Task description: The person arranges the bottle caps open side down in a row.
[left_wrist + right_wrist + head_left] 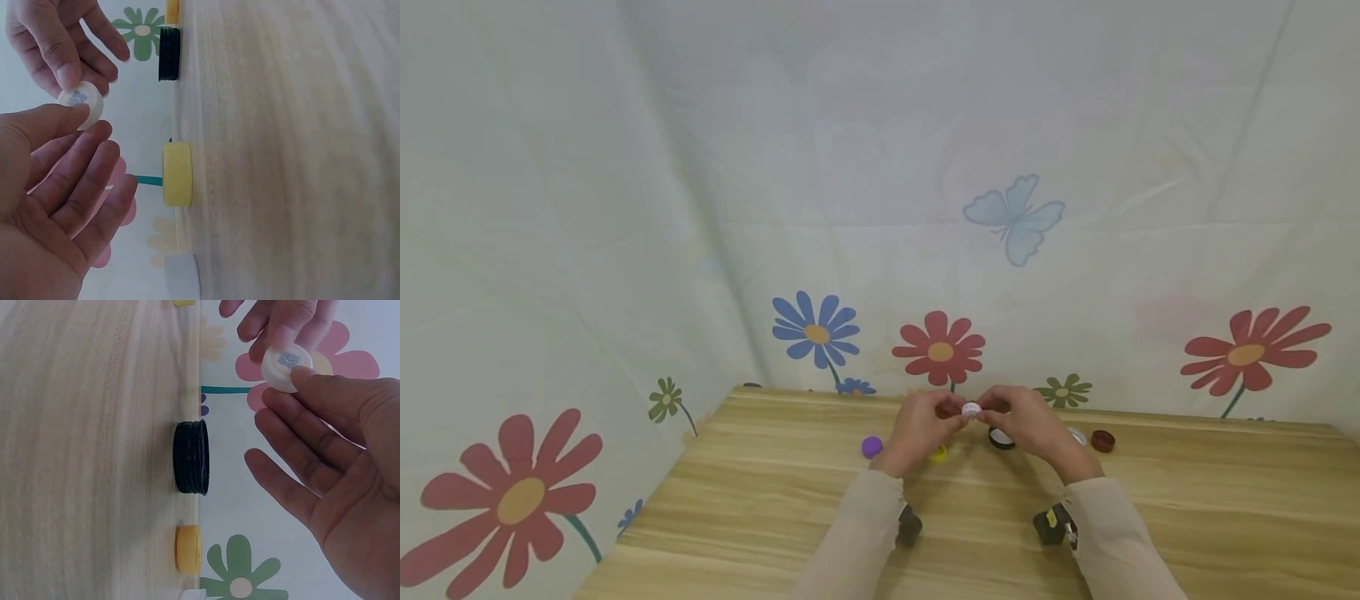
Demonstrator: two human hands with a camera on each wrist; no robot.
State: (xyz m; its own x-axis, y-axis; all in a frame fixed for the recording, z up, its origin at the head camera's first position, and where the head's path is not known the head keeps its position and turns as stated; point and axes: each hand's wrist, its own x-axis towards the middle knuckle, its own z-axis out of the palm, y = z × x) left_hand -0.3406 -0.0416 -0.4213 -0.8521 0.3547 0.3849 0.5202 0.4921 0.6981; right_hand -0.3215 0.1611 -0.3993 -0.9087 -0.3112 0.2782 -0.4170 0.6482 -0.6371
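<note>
A small round white cap with a blurred grey print on its face is held up above the table. My left hand pinches its left edge between thumb and finger. From the other side, my right hand pinches the same cap. In both wrist views the other fingers stand loosely away from the white cap. Below the hands, a yellow cap and a black lid sit on the table, the lid showing a white inside in the head view.
On the wooden table a purple cap lies to the left. A whitish cap, partly hidden by the right wrist, and a dark red cap lie to the right. An amber cap shows beside the black lid. A flowered curtain hangs behind.
</note>
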